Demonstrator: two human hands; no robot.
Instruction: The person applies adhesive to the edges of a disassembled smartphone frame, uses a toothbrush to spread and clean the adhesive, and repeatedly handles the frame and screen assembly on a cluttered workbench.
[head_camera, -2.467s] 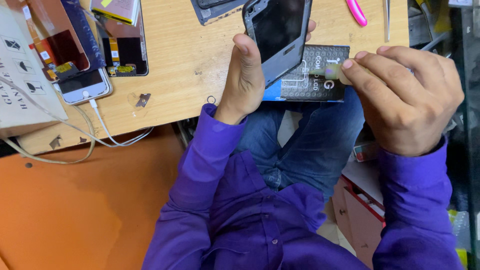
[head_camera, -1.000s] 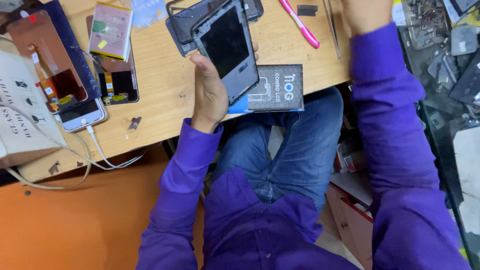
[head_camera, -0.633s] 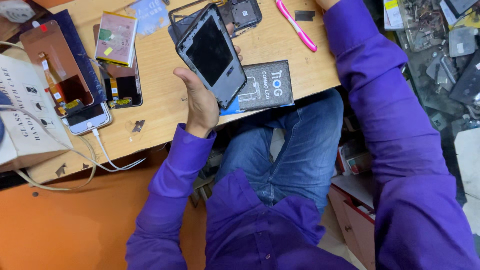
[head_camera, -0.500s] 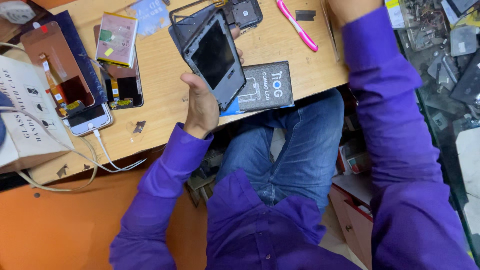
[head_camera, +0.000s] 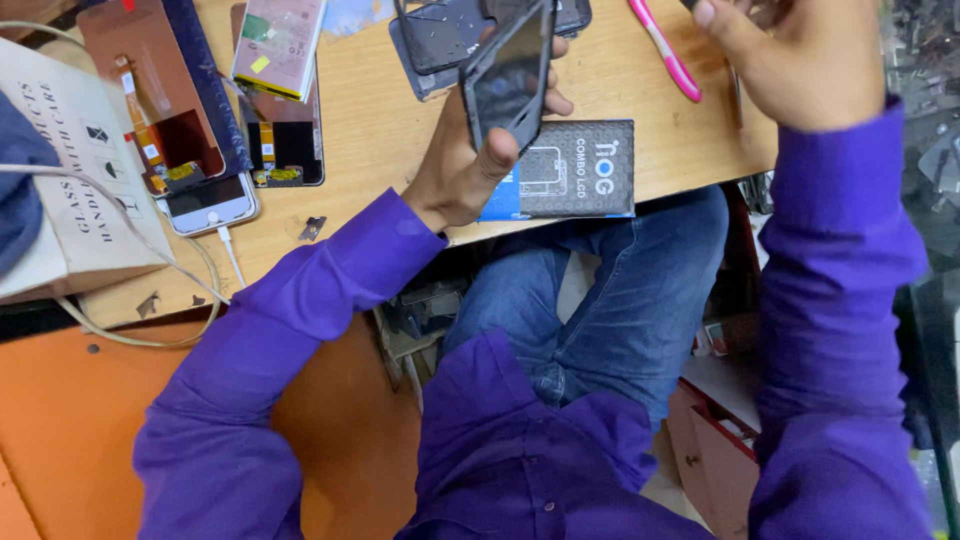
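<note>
Item 1. Pale cardboard box (head_camera: 75, 170), far left of the wooden tabletop (head_camera: 380, 130), a white cable (head_camera: 150, 255) looped round it.

Item 2. White phone (head_camera: 208, 203), face up, just beside the box, cable plugged in. Opened display parts (head_camera: 150, 110) and a green-and-pink packet (head_camera: 278, 45) lie near it.

Item 3. Left hand (head_camera: 465, 170), raised above the tabletop's near edge, purple sleeve running back down-left. Fingers curled round a dark phone (head_camera: 510, 75): thumb on its lower near edge, fingertips wrapped over the far side. The phone tilts steeply, glass toward the head, clear of the tabletop.

Handling note (judgement): grip by the edges only, keep the thumb off the glass, and hold it over the tabletop rather than the lap.

Item 4. Dark printed box (head_camera: 575, 170), flat at the tabletop's edge, just below the held phone.

Item 5. Pink tool (head_camera: 665, 50), lying apart, upper centre.

Item 6. Right hand (head_camera: 800, 55), lifted at upper right, knuckles toward the camera, fingers folded; whether they hold anything cannot be told. Well apart from the phone.
</note>
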